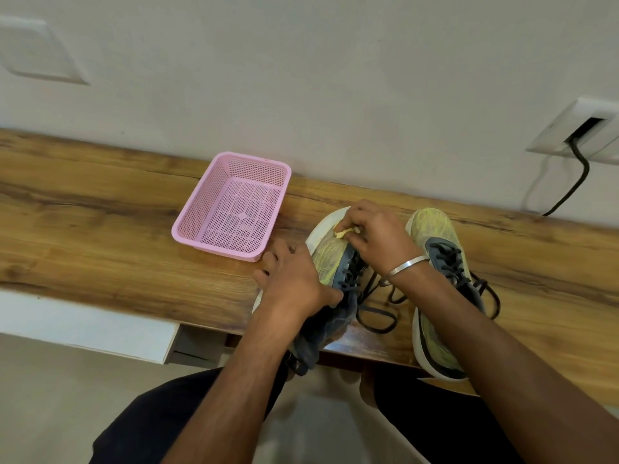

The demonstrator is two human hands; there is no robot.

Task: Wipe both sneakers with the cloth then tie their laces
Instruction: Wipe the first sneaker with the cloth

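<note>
Wiping is under way on the left yellow-green knit sneaker with white sole [330,259], which lies on the wooden plank tabletop [100,229], tilted onto its side. The right hand [375,239] pinches a small pale yellow cloth [343,232] against the far toe area, fingers curled round it. The left hand [294,279] grips the sneaker's left side and collar to steady it. The second matching yellow-green sneaker [432,229] stands just right of the first, untouched by either hand. Judged status: stage 1 of 2 is in progress. The black laces [378,316] of both sneakers lie loose and untied. Remaining work appears to be wiping sneaker 2, then tying both. An empty pink perforated plastic basket [231,205] sits left of the sneakers.
</note>
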